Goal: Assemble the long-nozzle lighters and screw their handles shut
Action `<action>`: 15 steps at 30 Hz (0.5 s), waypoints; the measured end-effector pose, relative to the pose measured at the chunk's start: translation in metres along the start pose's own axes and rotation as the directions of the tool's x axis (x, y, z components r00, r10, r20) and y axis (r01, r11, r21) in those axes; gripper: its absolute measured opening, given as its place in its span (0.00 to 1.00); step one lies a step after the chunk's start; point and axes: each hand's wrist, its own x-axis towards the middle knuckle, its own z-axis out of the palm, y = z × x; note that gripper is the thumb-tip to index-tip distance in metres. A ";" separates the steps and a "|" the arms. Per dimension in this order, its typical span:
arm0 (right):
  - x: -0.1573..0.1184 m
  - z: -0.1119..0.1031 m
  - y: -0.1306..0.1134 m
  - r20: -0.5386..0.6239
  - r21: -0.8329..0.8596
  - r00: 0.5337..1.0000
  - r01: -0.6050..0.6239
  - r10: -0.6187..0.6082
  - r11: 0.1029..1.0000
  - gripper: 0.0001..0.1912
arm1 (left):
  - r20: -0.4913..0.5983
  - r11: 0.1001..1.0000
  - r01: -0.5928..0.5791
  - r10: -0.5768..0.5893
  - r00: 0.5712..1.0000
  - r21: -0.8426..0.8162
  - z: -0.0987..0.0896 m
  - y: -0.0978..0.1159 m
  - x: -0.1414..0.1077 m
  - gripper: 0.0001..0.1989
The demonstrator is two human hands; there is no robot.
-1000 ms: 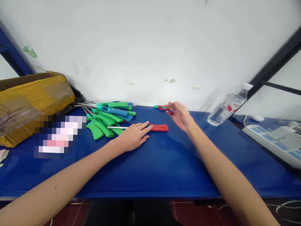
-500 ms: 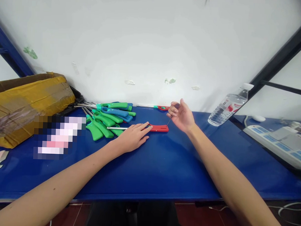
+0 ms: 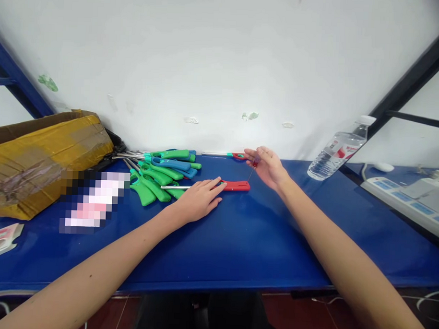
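Observation:
A long-necked gas lighter with a red handle and a metal tube lies on the blue table. My left hand holds it down, fingers across the middle and thumb on the near side. Its trigger area is partly hidden under the fingers. In my right hand is a screwdriver with a small red handle, gripped between thumb and fingers. The thin shaft slants down to the right end of the lighter's handle. Whether the tip sits in a screw is too small to tell.
Green lighters and blue ones are piled at left. Another red lighter lies along the wall. A taped carton stands far left. At right are a water bottle and a white power strip.
My right hand has turned about the screwdriver, its fingers now reaching forward and its red handle showing. My left hand stays on the lighter. The view has shifted slightly.

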 end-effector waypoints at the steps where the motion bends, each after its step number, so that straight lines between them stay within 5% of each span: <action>1: -0.001 0.001 0.000 0.005 0.005 1.000 -0.009 0.009 1.000 0.20 | -0.003 1.000 -0.002 0.002 1.000 -0.001 0.000 0.000 0.000 0.24; 7: -0.007 0.011 -0.004 0.119 0.108 0.990 -0.091 0.078 0.990 0.20 | 0.006 1.000 0.013 -0.013 1.000 -0.015 -0.002 0.002 0.001 0.23; 15: 0.000 0.005 -0.003 0.037 0.126 0.993 -0.116 0.113 0.985 0.18 | 0.021 1.000 0.004 -0.004 1.000 0.004 -0.001 0.001 0.001 0.24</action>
